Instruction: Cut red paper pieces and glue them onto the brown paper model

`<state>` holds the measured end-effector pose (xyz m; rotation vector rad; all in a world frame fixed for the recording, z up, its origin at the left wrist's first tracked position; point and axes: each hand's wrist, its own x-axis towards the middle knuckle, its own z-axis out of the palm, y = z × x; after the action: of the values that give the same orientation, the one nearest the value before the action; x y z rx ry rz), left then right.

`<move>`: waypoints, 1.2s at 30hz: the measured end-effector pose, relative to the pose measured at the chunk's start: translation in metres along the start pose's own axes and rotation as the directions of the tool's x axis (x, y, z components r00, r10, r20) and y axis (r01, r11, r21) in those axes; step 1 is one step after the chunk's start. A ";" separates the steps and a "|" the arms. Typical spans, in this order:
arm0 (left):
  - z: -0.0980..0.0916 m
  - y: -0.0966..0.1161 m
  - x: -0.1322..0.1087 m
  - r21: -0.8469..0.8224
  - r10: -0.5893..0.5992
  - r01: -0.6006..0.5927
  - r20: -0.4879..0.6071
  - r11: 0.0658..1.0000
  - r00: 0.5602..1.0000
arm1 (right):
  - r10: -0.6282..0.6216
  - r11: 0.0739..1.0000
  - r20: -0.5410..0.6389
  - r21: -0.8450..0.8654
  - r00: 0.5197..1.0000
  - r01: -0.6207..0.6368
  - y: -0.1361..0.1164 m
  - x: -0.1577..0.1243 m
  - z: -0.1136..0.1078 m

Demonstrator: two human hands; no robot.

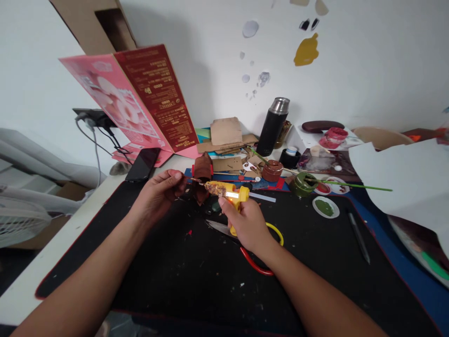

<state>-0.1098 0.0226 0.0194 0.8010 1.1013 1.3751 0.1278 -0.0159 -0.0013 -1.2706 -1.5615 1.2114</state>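
Note:
My right hand [247, 222] is wrapped round the handle of a yellow hot glue gun [219, 188], its nozzle pointing left and a clear glue stick [263, 197] poking out of the back. My left hand [164, 187] pinches a small, thin brownish piece [191, 179] close to the nozzle tip; what kind of piece it is I cannot make out. Behind the nozzle stands a brown painted object [203, 167], partly hidden. Scissors [220, 227] with red and yellow handles lie on the black mat [168, 276] under my right hand.
A phone [143, 164] and a pink and red box [140, 103] stand at the left. At the back are cardboard scraps [226, 132] and a black thermos [273, 126]. Brown [272, 171] and green paint jars [302, 185], a green-smeared lid [326, 207] and a pen [358, 236] sit rightward.

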 end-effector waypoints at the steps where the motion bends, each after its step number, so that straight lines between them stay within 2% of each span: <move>1: 0.000 0.000 0.000 -0.001 0.000 0.000 0.000 1.000 1.000 | 0.003 1.000 -0.001 0.003 1.000 -0.003 0.000 0.000 0.000; 19: -0.002 -0.001 0.002 0.050 0.011 -0.009 -0.021 0.999 1.000 | 0.035 0.988 0.023 0.150 0.999 -0.038 0.003 0.000 0.001; 36: -0.003 0.000 0.001 0.082 0.044 -0.043 -0.009 0.996 0.999 | 0.032 0.995 0.041 0.090 0.999 -0.035 0.001 -0.001 0.001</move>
<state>-0.1125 0.0233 0.0185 0.8816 1.1607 1.3793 0.1274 -0.0168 -0.0026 -1.2252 -1.5009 1.3212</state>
